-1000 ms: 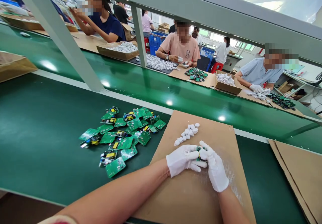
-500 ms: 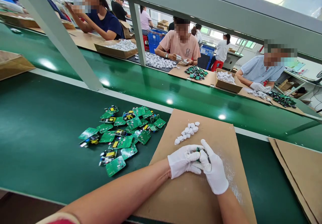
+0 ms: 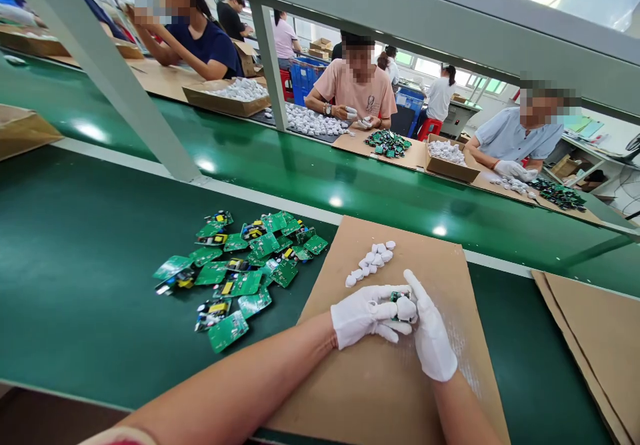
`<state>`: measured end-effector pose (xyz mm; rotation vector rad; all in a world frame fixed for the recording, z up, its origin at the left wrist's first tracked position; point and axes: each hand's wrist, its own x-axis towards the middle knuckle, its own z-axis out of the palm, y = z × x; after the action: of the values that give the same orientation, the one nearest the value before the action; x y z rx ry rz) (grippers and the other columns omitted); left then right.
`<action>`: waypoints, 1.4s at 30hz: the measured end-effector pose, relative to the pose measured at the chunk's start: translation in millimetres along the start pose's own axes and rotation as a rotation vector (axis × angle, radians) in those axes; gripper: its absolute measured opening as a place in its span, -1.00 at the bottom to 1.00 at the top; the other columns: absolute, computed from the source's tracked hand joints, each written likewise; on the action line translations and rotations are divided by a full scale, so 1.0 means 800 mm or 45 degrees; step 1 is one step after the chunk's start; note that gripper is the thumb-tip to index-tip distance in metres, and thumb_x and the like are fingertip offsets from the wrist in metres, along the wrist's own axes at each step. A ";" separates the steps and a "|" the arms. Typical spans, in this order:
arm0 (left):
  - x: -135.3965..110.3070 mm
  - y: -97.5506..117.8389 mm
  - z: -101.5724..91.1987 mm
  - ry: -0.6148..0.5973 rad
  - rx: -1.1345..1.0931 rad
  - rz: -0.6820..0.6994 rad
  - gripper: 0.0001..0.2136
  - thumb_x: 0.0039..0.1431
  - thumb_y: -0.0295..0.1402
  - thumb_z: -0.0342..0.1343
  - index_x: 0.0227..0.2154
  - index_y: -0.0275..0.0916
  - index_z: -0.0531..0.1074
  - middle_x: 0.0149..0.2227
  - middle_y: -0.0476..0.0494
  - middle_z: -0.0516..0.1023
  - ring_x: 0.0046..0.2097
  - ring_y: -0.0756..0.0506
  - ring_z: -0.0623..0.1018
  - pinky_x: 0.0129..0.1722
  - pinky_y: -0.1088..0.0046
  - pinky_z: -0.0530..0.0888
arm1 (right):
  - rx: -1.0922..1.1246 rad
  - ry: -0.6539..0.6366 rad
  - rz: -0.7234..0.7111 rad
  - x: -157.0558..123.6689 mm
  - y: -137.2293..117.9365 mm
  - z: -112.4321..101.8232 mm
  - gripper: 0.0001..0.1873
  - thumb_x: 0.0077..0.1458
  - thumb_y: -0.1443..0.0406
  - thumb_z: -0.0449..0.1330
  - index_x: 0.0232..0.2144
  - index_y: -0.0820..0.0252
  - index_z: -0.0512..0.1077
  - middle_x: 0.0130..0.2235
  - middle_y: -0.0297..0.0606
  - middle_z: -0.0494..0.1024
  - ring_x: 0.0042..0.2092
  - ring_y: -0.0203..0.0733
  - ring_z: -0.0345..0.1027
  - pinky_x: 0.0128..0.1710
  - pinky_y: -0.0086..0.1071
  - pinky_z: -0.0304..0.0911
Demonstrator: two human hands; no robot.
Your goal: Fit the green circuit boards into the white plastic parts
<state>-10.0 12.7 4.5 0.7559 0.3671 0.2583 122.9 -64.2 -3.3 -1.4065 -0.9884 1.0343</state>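
"One small green board (image 3: 399,295): which hand has it?"

"The left hand (image 3: 365,315), pinching it at the fingertips. The right hand (image 3: 434,345), at three o'clock, stands with its fingers stretched alongside; I can't tell whether it grips anything."

"How would you work it?"

"I'd keep the left pinch on the edges, steady and low over the cardboard (image 3: 390,385), and let the right press only gently."

"And farther out?"

"White lumps (image 3: 371,263) around eleven o'clock; heaped boards (image 3: 249,283) near nine o'clock, on the desk (image 3: 90,265)."

"Anything different from half a second ago?"

"The right hand was folded in over the board; now it's drawn back slightly toward three o'clock. Lumps and heap lie unchanged."
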 end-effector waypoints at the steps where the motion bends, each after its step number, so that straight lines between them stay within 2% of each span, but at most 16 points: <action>1: -0.001 0.001 0.000 -0.019 -0.019 0.004 -0.59 0.01 -0.28 0.18 -0.03 -0.21 0.36 -0.20 -0.22 0.45 -0.30 -0.03 0.52 -0.39 0.54 0.44 | 0.026 -0.004 0.020 0.000 -0.001 -0.001 -0.38 0.12 -0.02 -0.01 0.18 0.08 0.13 0.00 -0.24 0.44 0.01 -0.12 0.31 0.01 -0.25 0.25; 4: 0.001 0.001 0.002 -0.015 -0.050 0.069 -0.66 0.01 -0.25 0.17 -0.14 -0.27 0.41 -0.29 -0.17 0.43 -0.30 -0.05 0.52 -0.38 0.50 0.46 | -0.018 0.002 0.108 0.001 -0.003 0.000 -0.40 0.09 0.01 0.06 0.13 0.12 0.22 -0.13 -0.25 0.52 -0.09 -0.14 0.38 -0.07 -0.28 0.32; 6: 0.005 -0.002 0.003 0.086 0.025 0.110 -0.68 -0.01 -0.22 0.18 -0.23 -0.31 0.42 -0.40 -0.13 0.42 -0.38 -0.03 0.51 -0.45 0.50 0.46 | -0.012 -0.017 0.099 0.001 -0.004 0.003 -0.42 0.10 0.01 0.05 0.10 0.16 0.26 -0.18 -0.23 0.55 -0.13 -0.14 0.40 -0.13 -0.28 0.36; 9: 0.012 -0.008 0.004 0.226 0.180 0.138 -0.66 -0.05 -0.18 0.20 -0.28 -0.34 0.41 -0.47 -0.13 0.44 -0.49 0.00 0.47 -0.57 0.56 0.41 | 0.017 -0.051 0.062 0.003 -0.005 0.009 -0.43 0.11 0.02 0.03 0.10 0.16 0.25 -0.14 -0.19 0.55 -0.17 -0.12 0.43 -0.20 -0.26 0.39; 13: 0.013 -0.011 0.000 0.149 0.184 0.167 -0.65 -0.09 -0.19 0.21 -0.31 -0.37 0.41 -0.46 -0.18 0.47 -0.48 -0.01 0.48 -0.58 0.56 0.42 | -0.014 -0.034 0.076 0.003 -0.006 0.013 -0.47 0.07 0.06 0.10 0.06 0.14 0.30 -0.08 -0.18 0.52 -0.17 -0.12 0.43 -0.26 -0.31 0.41; 16: 0.011 -0.009 -0.001 0.129 0.167 0.170 -0.65 -0.07 -0.16 0.19 -0.30 -0.34 0.40 -0.47 -0.15 0.47 -0.45 -0.03 0.50 -0.58 0.56 0.43 | -0.041 -0.031 0.042 0.003 -0.003 0.009 -0.46 0.09 0.06 0.09 0.07 0.16 0.29 -0.25 -0.23 0.58 -0.29 -0.17 0.45 -0.28 -0.32 0.40; 19: 0.009 -0.008 0.000 0.128 0.237 0.194 -0.68 -0.03 -0.16 0.16 -0.33 -0.33 0.40 -0.46 -0.15 0.45 -0.45 -0.03 0.50 -0.61 0.59 0.40 | -0.001 -0.071 0.004 0.004 0.003 0.004 -0.43 0.17 0.04 -0.04 0.12 0.23 0.24 -0.43 -0.28 0.57 -0.33 -0.17 0.44 -0.21 -0.26 0.37; 24: 0.011 -0.014 0.000 0.120 0.316 0.259 -0.67 0.02 -0.13 0.13 -0.32 -0.35 0.40 -0.46 -0.16 0.47 -0.50 0.03 0.47 -0.65 0.65 0.35 | -0.163 -0.002 -0.046 0.007 0.006 0.003 -0.50 0.12 0.08 0.05 0.03 0.20 0.35 -0.18 -0.22 0.56 -0.13 -0.14 0.40 -0.09 -0.32 0.32; 28: 0.012 -0.016 0.001 0.166 0.387 0.337 -0.67 -0.04 -0.16 0.19 -0.36 -0.35 0.39 -0.53 -0.11 0.45 -0.57 0.06 0.40 -0.69 0.65 0.31 | -0.192 -0.010 -0.047 0.008 0.005 0.006 -0.52 0.13 0.10 0.03 0.04 0.19 0.34 -0.19 -0.22 0.57 -0.14 -0.13 0.40 -0.12 -0.30 0.33; 32: 0.007 -0.006 0.006 0.118 0.334 0.238 -0.66 -0.03 -0.13 0.17 -0.36 -0.35 0.39 -0.46 -0.15 0.45 -0.47 0.02 0.45 -0.63 0.64 0.36 | -0.195 0.033 -0.086 0.008 0.006 0.004 -0.51 0.13 0.08 0.04 0.03 0.19 0.36 -0.06 -0.21 0.51 -0.04 -0.10 0.35 0.01 -0.26 0.24; 34: 0.005 -0.002 0.007 0.094 0.184 0.176 -0.66 -0.03 -0.11 0.17 -0.38 -0.34 0.38 -0.43 -0.13 0.42 -0.43 0.01 0.47 -0.60 0.63 0.37 | -0.174 0.031 -0.086 0.008 0.006 0.003 -0.47 0.15 0.03 -0.04 0.05 0.20 0.34 -0.07 -0.20 0.51 -0.05 -0.11 0.35 -0.01 -0.26 0.25; 37: 0.005 -0.002 0.005 0.089 0.003 0.164 -0.66 -0.06 -0.12 0.19 -0.37 -0.32 0.36 -0.43 -0.10 0.38 -0.44 0.02 0.46 -0.59 0.61 0.37 | -0.133 -0.033 -0.029 0.007 0.005 0.002 -0.37 0.16 -0.02 -0.12 0.13 0.25 0.23 -0.19 -0.22 0.55 -0.24 -0.16 0.41 -0.20 -0.31 0.34; 39: 0.006 -0.004 0.003 0.054 0.028 0.182 -0.66 -0.02 -0.12 0.16 -0.34 -0.33 0.37 -0.45 -0.11 0.41 -0.45 0.02 0.46 -0.58 0.60 0.38 | -0.208 -0.045 -0.010 0.006 0.005 0.002 -0.34 0.12 0.00 -0.01 0.16 0.24 0.16 -0.26 -0.26 0.56 -0.33 -0.19 0.41 -0.28 -0.34 0.34; 42: 0.008 -0.006 0.002 0.036 0.180 0.204 -0.69 0.05 -0.14 0.08 -0.37 -0.35 0.39 -0.46 -0.17 0.46 -0.46 0.01 0.45 -0.57 0.60 0.37 | -0.433 0.008 -0.049 0.007 0.007 0.003 -0.39 0.04 0.09 0.13 0.11 0.20 0.24 -0.23 -0.25 0.56 -0.25 -0.17 0.40 -0.23 -0.37 0.33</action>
<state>-3.0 10.7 1.1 0.9229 0.3545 0.3974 122.0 -58.9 -9.0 -1.6566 -1.2237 0.8594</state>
